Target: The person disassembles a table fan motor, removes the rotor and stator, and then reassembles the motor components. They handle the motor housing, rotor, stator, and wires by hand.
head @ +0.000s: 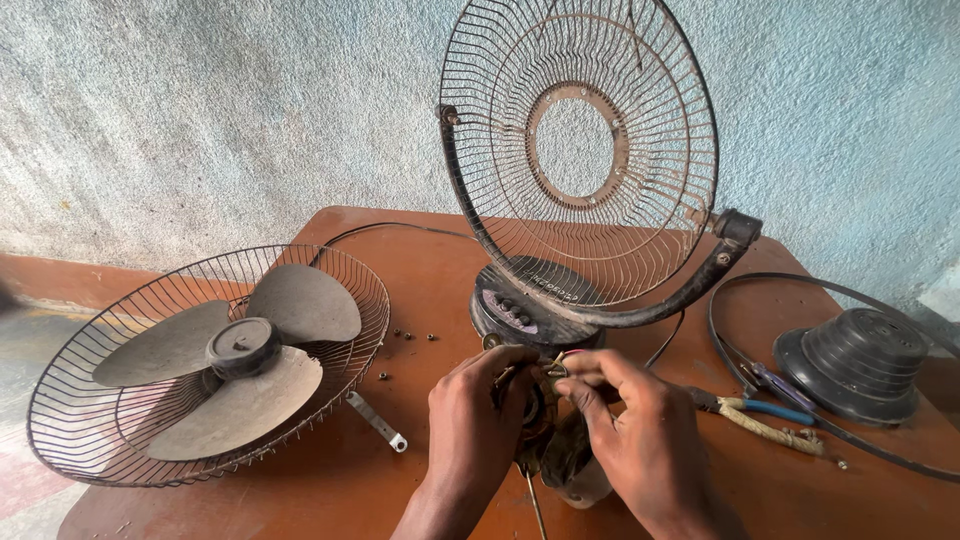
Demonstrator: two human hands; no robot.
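Two hands meet at the near middle of a reddish-brown wooden table (420, 260). The left hand (478, 420) and the right hand (630, 430) both have the fingers bent and pressed together on a small dark fan motor (545, 440), which stands on the table just in front of the person. What exactly the fingertips pinch is too small to tell.

Behind the motor, a dark fan base (520, 305) carries an upright wire guard (590, 150). On the left side, a second wire guard (130, 420) lies flat and hangs partly over the table edge, with a dusty grey three-blade propeller (240, 350) inside it. Some small screws (405, 335) lie between them. On the right are pliers with blue handles (770, 410) and a black motor cover (860, 362).

Behind the table is a rough, pale blue-grey wall (200, 120).
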